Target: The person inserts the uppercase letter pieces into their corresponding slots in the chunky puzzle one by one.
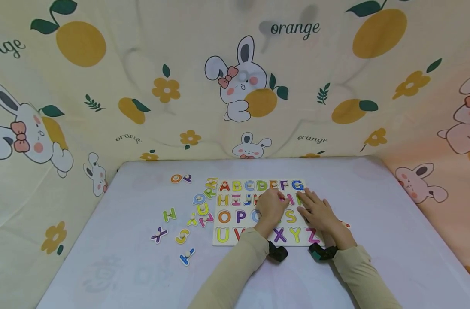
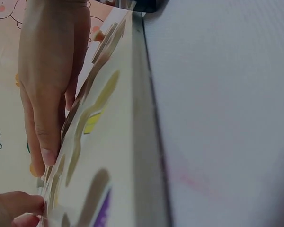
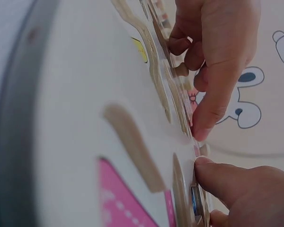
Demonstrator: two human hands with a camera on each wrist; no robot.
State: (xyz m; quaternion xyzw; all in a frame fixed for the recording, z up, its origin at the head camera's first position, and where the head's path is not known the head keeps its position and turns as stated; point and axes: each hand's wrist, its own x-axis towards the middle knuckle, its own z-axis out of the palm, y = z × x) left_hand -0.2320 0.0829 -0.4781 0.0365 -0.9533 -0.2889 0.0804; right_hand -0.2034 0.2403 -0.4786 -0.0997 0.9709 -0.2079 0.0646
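Note:
A wooden alphabet puzzle board (image 1: 231, 225) lies on the table, several of its top letters seated with knobs up. My left hand (image 1: 271, 210) is over the second row. Its index finger reaches down to a pink letter piece (image 1: 286, 199), its fingertip right at the small knob (image 3: 204, 150); the other fingers curl under. In the head view part of that piece is hidden by the finger. My right hand (image 1: 317, 211) rests over the board's right side, fingers spread and straight. In the right wrist view its thumb (image 3: 206, 161) lies close by the same knob.
Loose knobbed letters lie left of the board, among them an orange O (image 1: 176, 178), a green N (image 1: 169, 214), a purple X (image 1: 159, 234) and a blue T (image 1: 186, 256). Another small piece (image 1: 346, 224) shows beside the right forearm. A printed cloth (image 1: 196, 51) hangs behind the table.

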